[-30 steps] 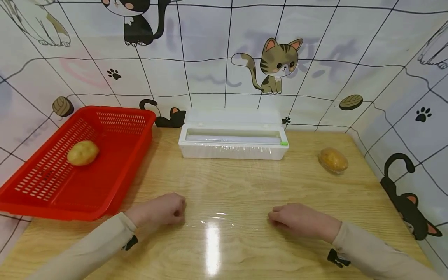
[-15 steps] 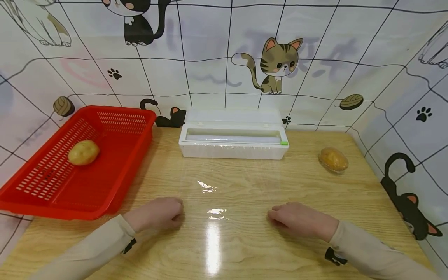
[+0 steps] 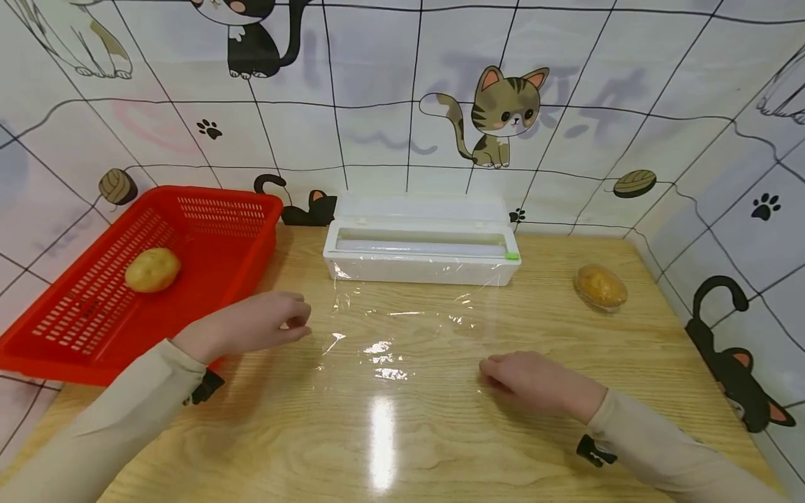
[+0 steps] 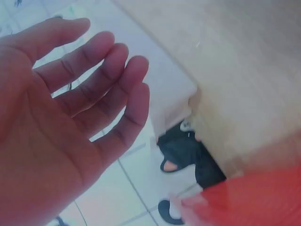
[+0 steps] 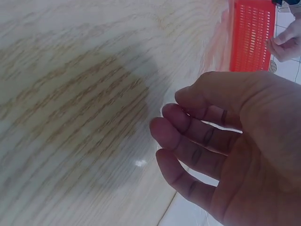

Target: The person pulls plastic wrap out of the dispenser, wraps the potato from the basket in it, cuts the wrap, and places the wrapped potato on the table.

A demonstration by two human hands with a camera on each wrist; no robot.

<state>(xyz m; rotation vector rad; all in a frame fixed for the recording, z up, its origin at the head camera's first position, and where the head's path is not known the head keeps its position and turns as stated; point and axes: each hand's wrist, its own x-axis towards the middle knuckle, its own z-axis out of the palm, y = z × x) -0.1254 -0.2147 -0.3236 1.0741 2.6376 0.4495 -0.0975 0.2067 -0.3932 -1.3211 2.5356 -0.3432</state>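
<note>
A sheet of clear plastic wrap [image 3: 405, 314] lies over the wooden table, running from the front of a white wrap dispenser box [image 3: 421, 271]. My right hand [image 3: 541, 384] is at the sheet's near right corner. Thumb and index finger [image 5: 193, 96] pinch the barely visible film there. My left hand [image 3: 251, 325] is raised beside the sheet's left side, near the red basket's right wall. In the left wrist view its fingers are loosely bent and hold nothing. A bare potato [image 3: 153, 270] sits in the red basket [image 3: 251, 244].
Toward the table's right back stands a wrapped potato [image 3: 600, 287] in clear film. The dispenser's lid [image 3: 421, 207] is raised against the cat-patterned wall covering [image 3: 377, 133]. Wooden tabletop [image 3: 302, 447] extends in front of the hands.
My left hand has let go of the plastic wrap's left corner and moved up and left toward the basket. The wrap now shows more wrinkles. The right hand has barely moved.
</note>
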